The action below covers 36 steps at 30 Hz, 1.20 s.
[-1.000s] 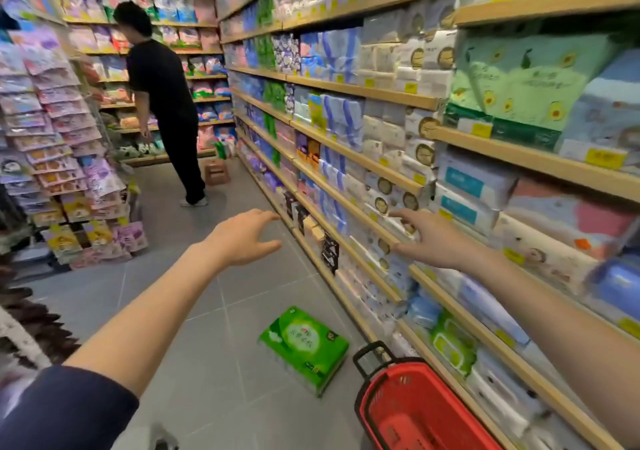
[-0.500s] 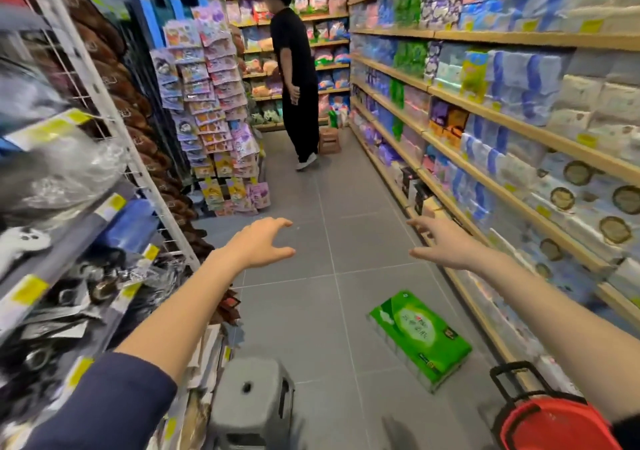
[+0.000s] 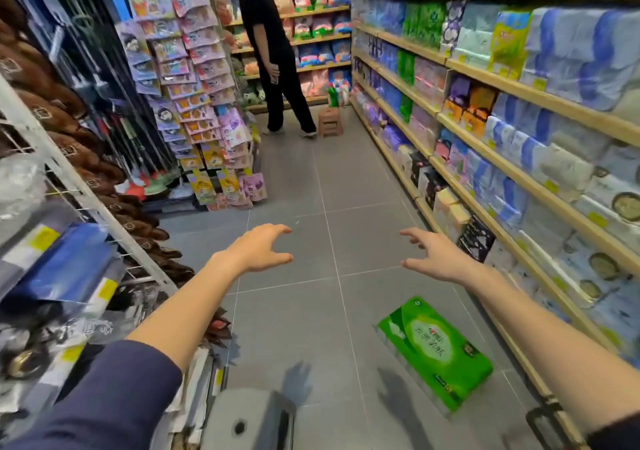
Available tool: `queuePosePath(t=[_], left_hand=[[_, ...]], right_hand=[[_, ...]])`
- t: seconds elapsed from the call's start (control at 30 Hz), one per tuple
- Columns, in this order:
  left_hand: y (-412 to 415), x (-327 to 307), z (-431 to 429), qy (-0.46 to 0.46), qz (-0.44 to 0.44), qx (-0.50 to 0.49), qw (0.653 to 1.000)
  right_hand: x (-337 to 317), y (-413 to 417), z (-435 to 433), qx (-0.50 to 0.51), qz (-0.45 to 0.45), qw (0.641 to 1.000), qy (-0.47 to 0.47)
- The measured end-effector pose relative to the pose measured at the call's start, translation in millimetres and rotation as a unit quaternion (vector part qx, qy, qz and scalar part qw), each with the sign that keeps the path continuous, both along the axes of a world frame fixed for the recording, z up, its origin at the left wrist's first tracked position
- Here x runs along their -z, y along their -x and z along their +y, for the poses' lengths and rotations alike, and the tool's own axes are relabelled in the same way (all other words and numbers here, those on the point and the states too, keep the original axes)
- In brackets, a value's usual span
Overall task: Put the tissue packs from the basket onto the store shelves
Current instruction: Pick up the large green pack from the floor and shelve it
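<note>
Right hand [image 3: 438, 259] has left the shelves [image 3: 485, 158]; left hand [image 3: 258, 248] (both spread, empty) hovers.

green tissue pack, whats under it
The green tissue pack lies flat on the grey floor tiles, with nothing else visible beneath it. The tile directly under the pack is covered, so that spot cannot be checked.

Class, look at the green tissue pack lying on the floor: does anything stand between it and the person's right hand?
Nothing visible does. The right hand hangs empty above bare floor tiles, with the green tissue pack lying below it, beside the shelves.
</note>
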<state>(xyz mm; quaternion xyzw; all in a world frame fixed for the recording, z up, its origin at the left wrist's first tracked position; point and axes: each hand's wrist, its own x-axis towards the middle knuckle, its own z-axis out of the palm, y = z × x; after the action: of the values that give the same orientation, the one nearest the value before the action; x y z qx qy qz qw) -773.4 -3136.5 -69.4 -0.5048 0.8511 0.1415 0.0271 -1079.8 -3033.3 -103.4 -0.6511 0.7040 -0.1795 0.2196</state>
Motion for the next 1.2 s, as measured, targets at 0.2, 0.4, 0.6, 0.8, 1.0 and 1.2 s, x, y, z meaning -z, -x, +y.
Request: queuePosePath(t=[0.2, 0.4, 0.6, 0.8, 1.0, 1.2], left_hand=[[67, 36, -77, -0.05, -0.018, 0.03, 0.998], [144, 75, -145, -0.095, -0.022, 0.099, 0.99], [243, 122, -218, -0.137, -0.058, 0.217, 0.965], [328, 174, -271, -0.195, -0.088, 0.313, 0.925], [377, 244, -288, -0.265, -0.123, 0.353, 0.889], [397, 376, -300, -0.308, -0.143, 0.333, 0.88]], right_hand=[[38, 67, -44, 0.085, -0.064, 0.993, -0.046], [77, 126, -47, 0.202, -0.135, 0.966, -0.091], [115, 166, -39, 0.32, -0.159, 0.926, -0.125], [152, 175, -43, 0.453, -0.222, 0.856, -0.11], [205, 177, -35, 0.547, -0.264, 0.781, -0.142], [314, 193, -31, 0.567, -0.259, 0.76, -0.183]])
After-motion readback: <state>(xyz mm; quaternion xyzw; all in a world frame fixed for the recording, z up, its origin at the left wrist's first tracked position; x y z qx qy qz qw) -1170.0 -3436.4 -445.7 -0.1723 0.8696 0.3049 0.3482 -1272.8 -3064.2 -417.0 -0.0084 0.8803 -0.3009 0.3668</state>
